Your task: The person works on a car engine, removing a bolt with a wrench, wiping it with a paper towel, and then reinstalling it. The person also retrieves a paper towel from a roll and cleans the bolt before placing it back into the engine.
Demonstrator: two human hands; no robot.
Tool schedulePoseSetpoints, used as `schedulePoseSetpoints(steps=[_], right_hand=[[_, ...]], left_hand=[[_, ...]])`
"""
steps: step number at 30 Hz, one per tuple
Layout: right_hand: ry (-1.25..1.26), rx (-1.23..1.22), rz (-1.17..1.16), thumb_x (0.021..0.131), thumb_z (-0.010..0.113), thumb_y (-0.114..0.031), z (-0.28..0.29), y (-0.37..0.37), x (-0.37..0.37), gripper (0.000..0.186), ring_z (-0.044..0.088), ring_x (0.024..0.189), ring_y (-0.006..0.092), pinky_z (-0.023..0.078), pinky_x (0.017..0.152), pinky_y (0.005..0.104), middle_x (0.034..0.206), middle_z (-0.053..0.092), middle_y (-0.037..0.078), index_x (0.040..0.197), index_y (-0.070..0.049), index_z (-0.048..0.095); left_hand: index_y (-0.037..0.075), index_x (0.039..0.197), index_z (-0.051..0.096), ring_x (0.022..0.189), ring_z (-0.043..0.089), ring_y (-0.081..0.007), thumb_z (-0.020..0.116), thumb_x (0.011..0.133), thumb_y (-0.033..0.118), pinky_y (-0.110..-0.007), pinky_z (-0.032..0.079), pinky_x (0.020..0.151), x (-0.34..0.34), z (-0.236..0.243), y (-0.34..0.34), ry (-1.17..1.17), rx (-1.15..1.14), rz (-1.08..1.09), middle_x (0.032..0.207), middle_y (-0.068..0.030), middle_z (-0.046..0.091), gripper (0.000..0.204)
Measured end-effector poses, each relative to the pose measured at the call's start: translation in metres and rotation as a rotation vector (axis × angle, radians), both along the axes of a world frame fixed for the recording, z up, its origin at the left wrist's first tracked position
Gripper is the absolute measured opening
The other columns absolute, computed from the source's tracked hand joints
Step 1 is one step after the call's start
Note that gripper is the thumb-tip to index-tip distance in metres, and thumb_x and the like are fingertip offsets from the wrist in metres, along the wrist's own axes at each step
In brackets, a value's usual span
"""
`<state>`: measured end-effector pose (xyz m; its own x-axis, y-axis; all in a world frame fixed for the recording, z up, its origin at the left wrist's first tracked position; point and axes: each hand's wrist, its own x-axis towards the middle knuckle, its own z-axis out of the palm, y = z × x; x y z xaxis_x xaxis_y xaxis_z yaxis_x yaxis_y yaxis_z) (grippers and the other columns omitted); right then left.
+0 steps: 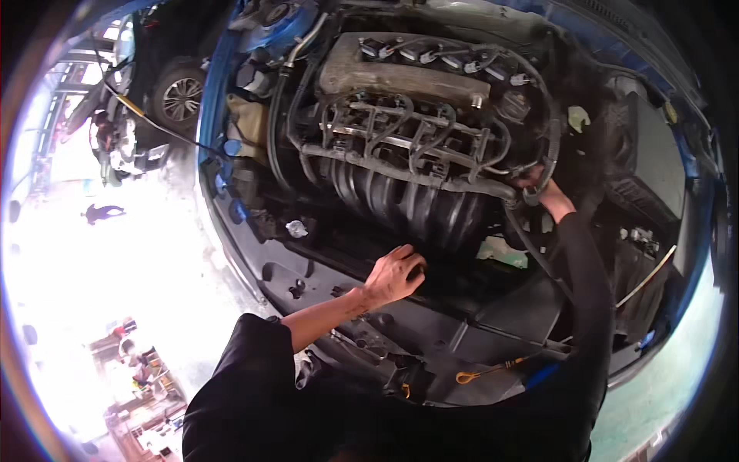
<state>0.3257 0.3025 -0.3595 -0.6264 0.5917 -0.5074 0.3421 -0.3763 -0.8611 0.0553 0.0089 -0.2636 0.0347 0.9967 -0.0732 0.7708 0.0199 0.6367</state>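
Note:
My left hand (394, 276) hovers over the front of the engine bay, below the black intake manifold (385, 192). Its fingers are curled, and a small dark shape shows at the fingertips; I cannot make out what it is. My right hand (553, 199) reaches in at the right end of the engine, beside a thick black hose (551, 146) and the wiring harness. Its fingers disappear behind the hose and harness, so their grip is hidden. The fuel rail (389, 137) runs across the engine under the dusty valve cover (408, 77).
A yellow-handled dipstick (469, 377) lies on the black front panel (431, 339). A black box (650, 154) stands on the right, and a pale reservoir (248, 127) on the left. Another car's wheel (182, 96) shows beyond the blue fender.

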Motion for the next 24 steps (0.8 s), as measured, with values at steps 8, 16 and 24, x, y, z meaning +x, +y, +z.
schedulePoseSetpoints(steps=[8,16,24], right_hand=[[0.035,0.085,-0.216,0.083,0.065,0.004,-0.01,-0.008,-0.004,0.052,0.061,0.101,0.0216,0.048,0.087,0.0354,0.114,0.063,0.012,0.13,-0.002,0.044],[-0.456,0.252,0.12,0.086,0.057,-0.008,0.039,-0.011,-0.001,0.027,0.062,0.096,0.0236,0.049,0.079,0.0339,0.107,0.064,0.016,0.112,0.0,0.06],[-0.413,0.438,0.354,0.09,0.059,-0.014,0.027,-0.001,-0.004,0.022,0.055,0.083,0.0114,0.046,0.078,0.031,0.098,0.065,0.003,0.109,-0.004,0.061]], left_hand=[[0.005,0.088,0.06,0.08,0.058,-0.0315,0.07,0.069,0.009,-0.04,0.051,0.069,0.001,-0.013,-0.006,0.02,0.045,-0.023,0.085,-0.0111,0.054,0.021],[0.006,0.083,0.058,0.074,0.058,-0.0314,0.065,0.072,0.006,-0.04,0.05,0.064,0.004,-0.012,-0.001,0.024,0.023,-0.042,0.079,-0.0104,0.054,0.013],[0.005,0.081,0.058,0.073,0.057,-0.0313,0.064,0.073,0.004,-0.041,0.049,0.063,0.003,-0.012,0.001,0.019,-0.009,-0.039,0.078,-0.0107,0.054,0.01]])
